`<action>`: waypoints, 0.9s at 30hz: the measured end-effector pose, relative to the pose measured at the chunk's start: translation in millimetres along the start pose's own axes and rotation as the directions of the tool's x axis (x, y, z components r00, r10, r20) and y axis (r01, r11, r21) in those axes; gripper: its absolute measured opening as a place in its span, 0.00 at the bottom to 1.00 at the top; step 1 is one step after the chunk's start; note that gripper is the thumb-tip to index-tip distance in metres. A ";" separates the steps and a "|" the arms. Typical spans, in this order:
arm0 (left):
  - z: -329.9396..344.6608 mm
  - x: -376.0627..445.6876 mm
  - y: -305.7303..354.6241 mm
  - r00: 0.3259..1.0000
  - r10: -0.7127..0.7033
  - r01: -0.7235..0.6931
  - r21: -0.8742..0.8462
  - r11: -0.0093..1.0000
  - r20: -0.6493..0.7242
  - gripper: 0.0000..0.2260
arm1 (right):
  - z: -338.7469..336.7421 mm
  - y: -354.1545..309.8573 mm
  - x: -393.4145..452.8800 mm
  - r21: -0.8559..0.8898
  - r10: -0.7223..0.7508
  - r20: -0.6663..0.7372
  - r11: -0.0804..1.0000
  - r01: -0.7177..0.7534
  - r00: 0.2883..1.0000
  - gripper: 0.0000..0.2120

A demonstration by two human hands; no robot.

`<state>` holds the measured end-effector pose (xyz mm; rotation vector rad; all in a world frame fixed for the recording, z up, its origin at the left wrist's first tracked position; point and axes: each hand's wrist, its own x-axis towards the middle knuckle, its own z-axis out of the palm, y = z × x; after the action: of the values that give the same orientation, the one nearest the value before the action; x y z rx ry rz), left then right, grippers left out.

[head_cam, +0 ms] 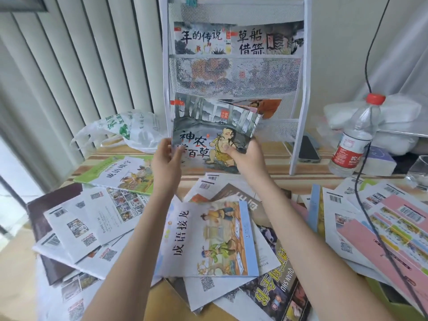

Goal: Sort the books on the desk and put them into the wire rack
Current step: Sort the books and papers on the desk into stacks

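while both hands (166,156) (249,156) grip thin glossy picture book (208,133), fingers curled, before mesh rack (234,72).

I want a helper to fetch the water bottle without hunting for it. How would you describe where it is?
Find the white wire rack standing at the back of the desk. Just to its right stands a clear plastic bottle, upright, with a black cable hanging across it. Its red cap and red label set it apart from the drinking glass further right.

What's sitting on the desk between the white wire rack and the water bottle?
In the head view, a dark phone lies flat on the striped desk, between the wire rack and the water bottle, right beside the rack's leg.
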<state>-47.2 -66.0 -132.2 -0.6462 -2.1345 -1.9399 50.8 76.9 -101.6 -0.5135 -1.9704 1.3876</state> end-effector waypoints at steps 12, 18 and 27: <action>11.9 24.9 -61.5 0.993 -0.040 0.074 0.322 0.944 -0.109 0.07 | 39.7 79.8 41.5 -0.439 0.095 0.227 0.899 0.014 0.969 0.17; 11.1 22.3 -59.1 0.993 -0.049 0.082 0.327 0.941 -0.108 0.05 | 38.7 89.4 39.9 -0.683 0.165 0.267 0.727 0.066 0.949 0.10; 15.7 15.0 -62.0 0.992 -0.075 0.112 0.402 0.909 -0.105 0.06 | 25.1 83.6 7.4 -0.557 0.167 0.245 0.831 -0.002 0.955 0.21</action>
<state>-85.0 -50.9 -183.7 -0.3769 -2.4444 -1.4534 23.0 94.8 -182.7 -0.6961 -2.6352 0.9562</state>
